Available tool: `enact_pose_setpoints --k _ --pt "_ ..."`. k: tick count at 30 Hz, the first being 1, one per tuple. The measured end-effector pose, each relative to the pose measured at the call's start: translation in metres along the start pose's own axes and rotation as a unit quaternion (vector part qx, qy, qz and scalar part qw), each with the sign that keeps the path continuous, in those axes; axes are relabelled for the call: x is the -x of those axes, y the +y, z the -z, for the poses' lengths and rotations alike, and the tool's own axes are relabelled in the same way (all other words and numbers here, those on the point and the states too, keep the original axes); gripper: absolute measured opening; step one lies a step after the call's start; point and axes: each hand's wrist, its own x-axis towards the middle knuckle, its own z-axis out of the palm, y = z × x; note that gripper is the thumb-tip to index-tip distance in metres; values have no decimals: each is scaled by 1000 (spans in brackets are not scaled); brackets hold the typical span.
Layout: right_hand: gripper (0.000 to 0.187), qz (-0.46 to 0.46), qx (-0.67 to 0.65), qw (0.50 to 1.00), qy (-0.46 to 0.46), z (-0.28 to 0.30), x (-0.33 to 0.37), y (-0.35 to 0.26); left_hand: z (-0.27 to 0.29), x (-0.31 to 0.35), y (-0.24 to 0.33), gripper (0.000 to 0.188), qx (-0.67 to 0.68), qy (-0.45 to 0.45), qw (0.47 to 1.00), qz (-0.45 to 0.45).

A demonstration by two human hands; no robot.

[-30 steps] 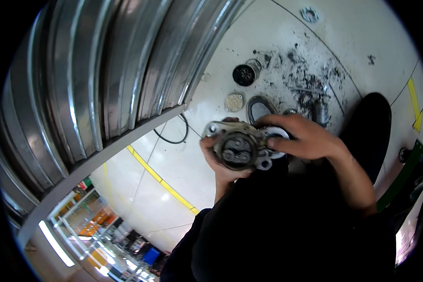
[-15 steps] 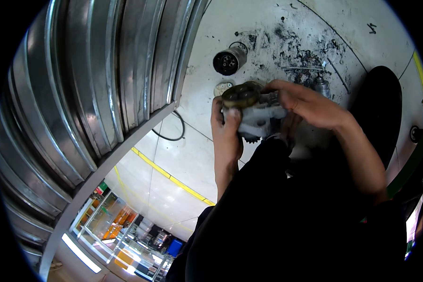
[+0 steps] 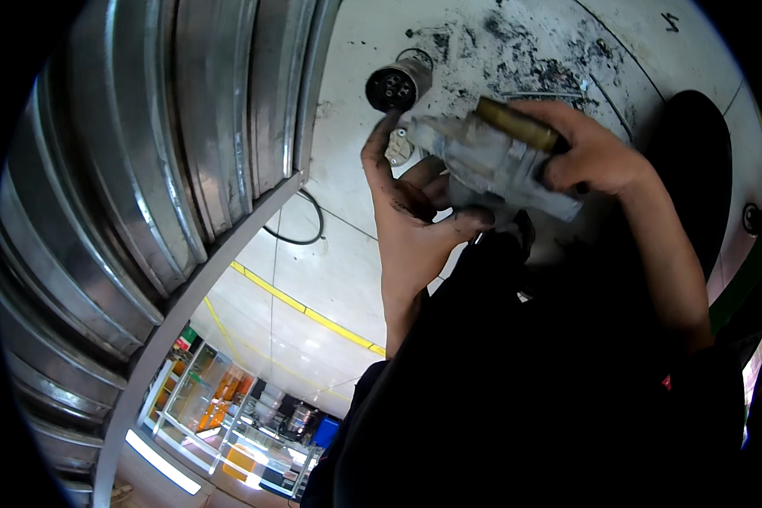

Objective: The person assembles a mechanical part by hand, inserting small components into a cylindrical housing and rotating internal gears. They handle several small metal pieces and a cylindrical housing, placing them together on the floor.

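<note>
Resting between both grips: grey metal housing [image 3: 504, 165], left hand [image 3: 411, 212] beneath, right hand [image 3: 588, 152] atop.

Grey metal housing [image 3: 499, 165] underside hidden by left hand [image 3: 411, 216] fingers.

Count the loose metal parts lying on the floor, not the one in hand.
2 clearly: a dark round cylindrical part near the shutter's edge, and a small pale disc just below it beside the left hand. Both hands hold the grey housing, which may hide others.

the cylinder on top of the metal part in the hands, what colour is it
Brass-yellow cylinder, on the grey metal housing; head view.
</note>
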Motion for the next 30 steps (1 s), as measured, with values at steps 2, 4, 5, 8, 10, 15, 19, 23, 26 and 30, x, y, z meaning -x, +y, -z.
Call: enact_pose_setpoints --k 2,4,5,8,10,15,19,23,26,30 --pt "99 64 15 997 27 -1 4 -3 11 2 -15 110 -24 -31 998 51" --pt "95 136 71 988 24 -2 7 -16 15 -2 -31 89 -150 -95 977 117" --pt "93 178 112 977 19 0 9 -18 16 -3 -34 86 -116 -122 978 120" --pt "84 289 278 916 -22 -5 13 -26 17 -2 -35 83 8 -164 977 137" --pt "82 303 360 882 -16 -14 22 -32 17 -4 -47 82 95 -163 972 143" --pt "84 332 386 860 31 -22 31 -34 17 -9 -72 80 245 -139 947 154" --pt "84 322 389 861 56 -25 35 -32 16 -6 -77 79 287 -122 939 144" --pt "85 287 405 868 24 -26 34 -34 19 1 -80 77 312 -104 935 133" --pt "84 282 419 863 8 -32 31 -33 23 2 -83 76 323 -98 933 129" --pt "84 287 408 866 -4 -34 29 -32 21 5 -85 75 329 -87 933 119"
